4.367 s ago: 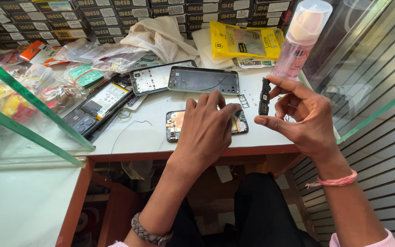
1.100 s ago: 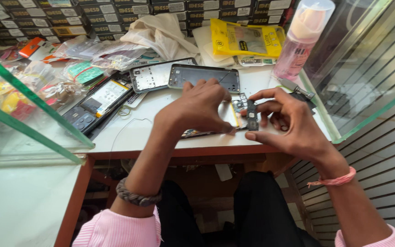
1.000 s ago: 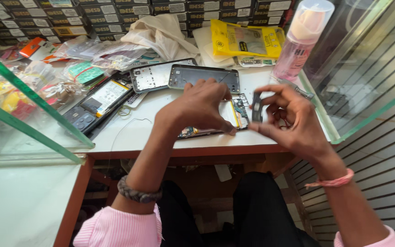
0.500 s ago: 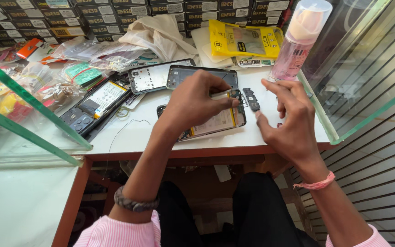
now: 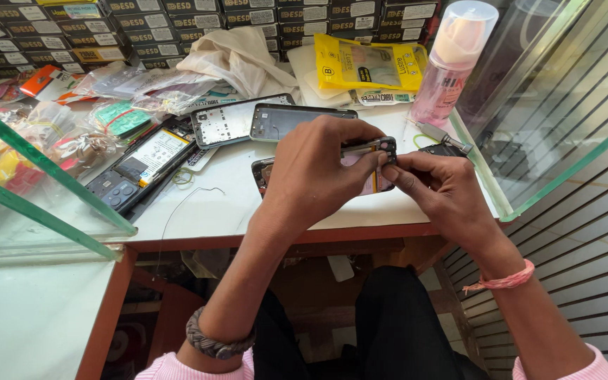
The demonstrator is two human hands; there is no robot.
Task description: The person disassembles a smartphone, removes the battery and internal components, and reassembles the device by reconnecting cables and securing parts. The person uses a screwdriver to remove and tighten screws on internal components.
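An opened phone [image 5: 383, 149] with its inner parts showing is tilted up on its edge above the white table [image 5: 212, 204]. My left hand [image 5: 318, 176] wraps over it from the left, thumb and fingers gripping its top edge. My right hand [image 5: 445, 190] pinches the phone's right end with fingertips at the upper corner. A small black part [image 5: 446, 150] lies on the table just behind my right hand, beside metal tweezers [image 5: 445, 134].
Two bare phone frames [image 5: 233, 123] [image 5: 297, 119] and a dark backless phone [image 5: 142, 165] lie to the left. At the back stand a pink spray bottle [image 5: 452, 63], a yellow packet [image 5: 367, 63], a white cloth [image 5: 241, 56] and stacked boxes [image 5: 177, 14]. Glass panes [image 5: 36, 176] [image 5: 550, 141] flank the table.
My right hand put the small black part down on the table and came to the phone. The phone, flat under my left hand before, is now tipped up between both hands.
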